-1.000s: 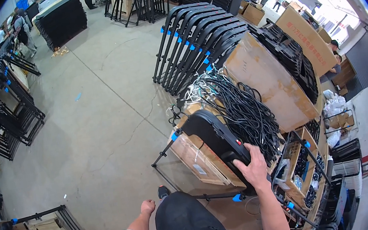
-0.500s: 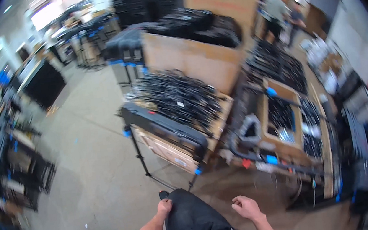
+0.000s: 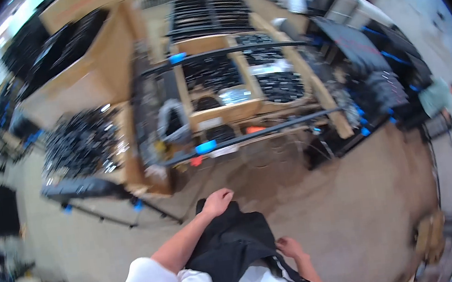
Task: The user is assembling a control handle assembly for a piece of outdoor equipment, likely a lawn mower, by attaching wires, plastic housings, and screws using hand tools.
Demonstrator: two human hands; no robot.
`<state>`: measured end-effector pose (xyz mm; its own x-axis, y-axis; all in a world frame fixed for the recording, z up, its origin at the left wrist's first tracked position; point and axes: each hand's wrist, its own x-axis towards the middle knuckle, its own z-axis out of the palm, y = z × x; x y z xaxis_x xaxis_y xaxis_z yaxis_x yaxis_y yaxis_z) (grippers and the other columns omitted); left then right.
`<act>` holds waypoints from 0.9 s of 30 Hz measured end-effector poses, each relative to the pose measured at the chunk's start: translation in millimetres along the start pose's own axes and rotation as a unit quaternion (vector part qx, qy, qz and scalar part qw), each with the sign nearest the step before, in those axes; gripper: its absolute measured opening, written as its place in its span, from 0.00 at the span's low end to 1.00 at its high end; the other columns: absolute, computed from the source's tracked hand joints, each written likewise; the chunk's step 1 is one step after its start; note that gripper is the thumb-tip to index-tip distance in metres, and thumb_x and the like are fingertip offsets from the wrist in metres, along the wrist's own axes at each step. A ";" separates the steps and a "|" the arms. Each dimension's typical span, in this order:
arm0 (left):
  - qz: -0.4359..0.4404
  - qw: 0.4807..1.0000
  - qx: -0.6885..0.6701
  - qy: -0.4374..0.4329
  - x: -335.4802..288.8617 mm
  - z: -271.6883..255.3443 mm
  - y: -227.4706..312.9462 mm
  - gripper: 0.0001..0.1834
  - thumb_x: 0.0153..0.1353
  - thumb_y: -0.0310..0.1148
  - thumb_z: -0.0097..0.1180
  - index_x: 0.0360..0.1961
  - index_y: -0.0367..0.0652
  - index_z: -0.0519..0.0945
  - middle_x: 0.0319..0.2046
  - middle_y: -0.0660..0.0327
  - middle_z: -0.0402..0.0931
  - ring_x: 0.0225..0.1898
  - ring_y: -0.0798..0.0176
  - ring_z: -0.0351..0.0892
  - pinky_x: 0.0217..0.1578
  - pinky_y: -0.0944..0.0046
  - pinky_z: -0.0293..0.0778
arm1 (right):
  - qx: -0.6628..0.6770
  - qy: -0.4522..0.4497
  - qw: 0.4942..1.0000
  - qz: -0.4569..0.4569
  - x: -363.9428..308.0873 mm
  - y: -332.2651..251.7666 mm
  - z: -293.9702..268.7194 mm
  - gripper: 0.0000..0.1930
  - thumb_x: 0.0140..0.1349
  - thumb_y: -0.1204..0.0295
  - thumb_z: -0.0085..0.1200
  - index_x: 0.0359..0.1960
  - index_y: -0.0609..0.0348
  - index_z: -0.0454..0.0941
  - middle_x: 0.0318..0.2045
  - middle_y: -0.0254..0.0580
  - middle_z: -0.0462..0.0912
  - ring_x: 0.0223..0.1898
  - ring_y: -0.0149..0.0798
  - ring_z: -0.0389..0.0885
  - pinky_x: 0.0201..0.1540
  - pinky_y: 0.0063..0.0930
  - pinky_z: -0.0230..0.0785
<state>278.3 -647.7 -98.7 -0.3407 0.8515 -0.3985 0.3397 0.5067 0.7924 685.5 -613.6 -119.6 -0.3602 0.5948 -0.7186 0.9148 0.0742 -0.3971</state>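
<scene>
My left hand (image 3: 218, 202) hangs in front of my body, over the top of a black apron (image 3: 230, 242). Its fingers are loosely curled, and nothing shows in them. Lower and to the right, my right hand (image 3: 291, 247) is beside the apron's edge, fingers loosely bent and partly apart, with nothing seen in it. Ahead stands a work rack with two long dark bars (image 3: 258, 131) that carry blue clips. Between the bars, an open cardboard box (image 3: 255, 106) holds many small black parts. Both hands are well apart from the rack.
At left, a pile of black parts (image 3: 82, 141) lies on a cardboard-topped stand with a padded dark edge (image 3: 82, 187). Large cartons (image 3: 85, 73) rise behind it. Dark panels (image 3: 356, 52) lean at right, where another person (image 3: 435, 101) is. A brown box (image 3: 431, 237) sits on the floor (image 3: 347, 205).
My view has swung right, so the rack with the boxes is now straight ahead and the parts pile is at left. My left hand has moved forward; my right hand has drawn back toward my body.
</scene>
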 end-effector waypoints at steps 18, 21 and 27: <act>0.152 0.954 -0.004 -0.260 178.9 -41.7 261.2 0.17 0.76 0.38 0.53 0.59 0.41 0.82 0.52 0.54 0.84 0.52 0.58 0.84 0.55 0.58 0.78 | 0.027 0.267 0.962 0.042 199.7 -71.2 -289.0 0.21 0.62 0.57 0.60 0.50 0.60 0.83 0.49 0.58 0.85 0.53 0.59 0.83 0.57 0.53 0.76; 0.143 0.966 -0.027 -0.212 189.6 -47.6 265.7 0.17 0.77 0.38 0.53 0.58 0.40 0.83 0.51 0.55 0.85 0.53 0.60 0.84 0.57 0.59 0.77 | -0.017 0.329 0.944 -0.011 278.7 -89.5 -345.6 0.27 0.62 0.56 0.62 0.57 0.61 0.79 0.57 0.58 0.81 0.59 0.58 0.80 0.59 0.52 0.75; -0.015 0.985 -0.126 -0.118 196.9 -31.0 286.7 0.17 0.78 0.34 0.53 0.59 0.32 0.81 0.49 0.55 0.86 0.52 0.65 0.84 0.57 0.65 0.78 | -0.139 0.264 0.953 0.059 443.6 -54.9 -401.7 0.46 0.63 0.49 0.64 0.73 0.72 0.61 0.70 0.66 0.68 0.70 0.59 0.71 0.72 0.47 0.66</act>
<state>281.5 -338.9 64.3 -0.1233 0.8588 -0.4972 0.0943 0.5089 0.8556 549.0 -32.3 -187.2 -0.1776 0.9260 -0.3330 0.9826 0.1479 -0.1128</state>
